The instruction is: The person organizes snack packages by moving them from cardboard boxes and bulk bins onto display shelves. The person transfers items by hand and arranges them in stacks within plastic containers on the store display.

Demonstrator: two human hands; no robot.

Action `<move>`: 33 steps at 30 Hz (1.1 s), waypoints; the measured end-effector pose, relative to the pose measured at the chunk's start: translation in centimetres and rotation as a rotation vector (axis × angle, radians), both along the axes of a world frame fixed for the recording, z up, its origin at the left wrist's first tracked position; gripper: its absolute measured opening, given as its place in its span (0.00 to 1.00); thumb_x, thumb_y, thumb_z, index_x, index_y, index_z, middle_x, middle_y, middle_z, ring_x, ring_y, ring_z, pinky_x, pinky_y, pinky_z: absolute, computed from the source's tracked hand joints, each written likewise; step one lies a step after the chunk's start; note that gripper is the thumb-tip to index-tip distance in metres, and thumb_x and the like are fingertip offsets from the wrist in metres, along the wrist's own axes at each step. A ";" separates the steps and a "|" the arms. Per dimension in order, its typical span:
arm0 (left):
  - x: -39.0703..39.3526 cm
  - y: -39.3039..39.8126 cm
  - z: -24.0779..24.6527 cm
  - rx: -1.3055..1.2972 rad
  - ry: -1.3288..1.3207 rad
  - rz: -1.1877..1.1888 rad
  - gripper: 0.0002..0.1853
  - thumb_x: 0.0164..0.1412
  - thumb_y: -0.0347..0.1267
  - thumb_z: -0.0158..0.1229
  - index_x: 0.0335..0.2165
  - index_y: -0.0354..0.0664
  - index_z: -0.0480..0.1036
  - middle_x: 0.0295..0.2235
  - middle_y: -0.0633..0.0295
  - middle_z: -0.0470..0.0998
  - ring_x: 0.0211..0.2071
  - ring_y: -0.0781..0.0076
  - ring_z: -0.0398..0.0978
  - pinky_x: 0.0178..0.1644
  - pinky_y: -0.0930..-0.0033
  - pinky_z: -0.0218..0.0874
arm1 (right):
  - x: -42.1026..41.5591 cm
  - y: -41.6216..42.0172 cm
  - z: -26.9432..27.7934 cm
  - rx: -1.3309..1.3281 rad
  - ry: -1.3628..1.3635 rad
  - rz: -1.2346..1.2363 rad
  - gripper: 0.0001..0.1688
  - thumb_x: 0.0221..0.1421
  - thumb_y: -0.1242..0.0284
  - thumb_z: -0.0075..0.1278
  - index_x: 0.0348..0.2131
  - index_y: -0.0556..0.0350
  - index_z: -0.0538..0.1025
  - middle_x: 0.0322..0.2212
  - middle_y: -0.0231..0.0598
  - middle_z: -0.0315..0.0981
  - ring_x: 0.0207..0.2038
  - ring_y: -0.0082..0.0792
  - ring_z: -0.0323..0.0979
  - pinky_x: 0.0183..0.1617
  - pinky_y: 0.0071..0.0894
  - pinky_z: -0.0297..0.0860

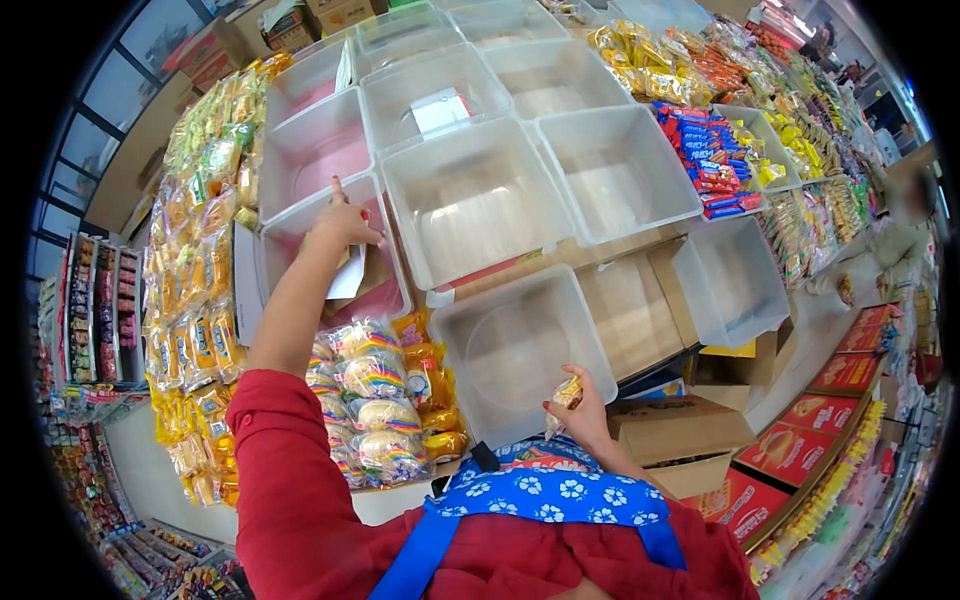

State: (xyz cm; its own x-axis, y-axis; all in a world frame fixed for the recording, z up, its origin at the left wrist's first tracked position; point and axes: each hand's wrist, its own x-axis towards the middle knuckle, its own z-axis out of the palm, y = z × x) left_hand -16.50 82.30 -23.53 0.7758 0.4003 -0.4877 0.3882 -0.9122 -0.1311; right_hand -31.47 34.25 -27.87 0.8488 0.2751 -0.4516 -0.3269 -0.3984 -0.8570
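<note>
My right hand (589, 416) grips a small wrapped snack (564, 399) in a clear and yellow wrapper. It is at the near right corner of a translucent plastic bin (517, 345), whose inside is bare. My left hand (339, 225) reaches out to the left over another translucent bin (405, 289), index finger pointing away and thumb spread to the right. Nothing shows between those fingers; whether they touch the bin's rim is unclear. Beneath this hand lie a white paper (347, 276) and brown cardboard. Just below that bin are packaged buns in rainbow-striped wrappers (379, 397).
More translucent bins (480, 202) fill the display ahead. Yellow-wrapped snacks (199, 345) are piled at left, blue-and-red packets (705, 154) at right. An opened cardboard box (675, 427) stands by my right arm, with red cartons (799, 442) beyond. A blurred person (907, 225) is at far right.
</note>
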 end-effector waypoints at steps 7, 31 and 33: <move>-2.2 0.7 2.5 0.121 -0.226 0.209 0.34 0.46 0.49 0.58 0.46 0.36 0.70 0.50 0.29 0.64 0.54 0.44 0.64 0.55 0.57 0.59 | -0.1 0.4 -0.6 0.039 -0.051 0.057 0.36 0.40 0.75 0.62 0.49 0.50 0.64 0.31 0.41 0.71 0.34 0.35 0.71 0.38 0.31 0.68; -8.4 -6.9 19.3 -1.122 -1.014 0.245 0.12 0.44 0.18 0.59 0.30 0.41 0.72 0.28 0.70 0.70 0.29 0.81 0.68 0.35 0.80 0.60 | -1.8 -1.4 1.1 0.040 -0.243 -0.084 0.36 0.38 0.72 0.61 0.48 0.50 0.65 0.30 0.45 0.70 0.32 0.40 0.69 0.37 0.35 0.65; -7.6 -13.1 17.5 -1.111 -0.925 0.110 0.12 0.43 0.18 0.59 0.30 0.41 0.72 0.27 0.70 0.70 0.28 0.81 0.67 0.34 0.80 0.59 | -2.1 -2.3 1.4 0.016 -0.206 -0.113 0.36 0.38 0.72 0.61 0.49 0.49 0.64 0.29 0.45 0.70 0.31 0.40 0.69 0.36 0.34 0.65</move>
State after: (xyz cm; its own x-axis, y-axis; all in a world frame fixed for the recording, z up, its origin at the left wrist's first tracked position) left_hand -24.05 69.17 -6.00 0.9699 0.2335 0.0686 0.0139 -0.3344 0.9423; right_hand -33.61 31.98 -26.48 0.9483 0.1787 -0.2621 -0.1862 -0.3554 -0.9160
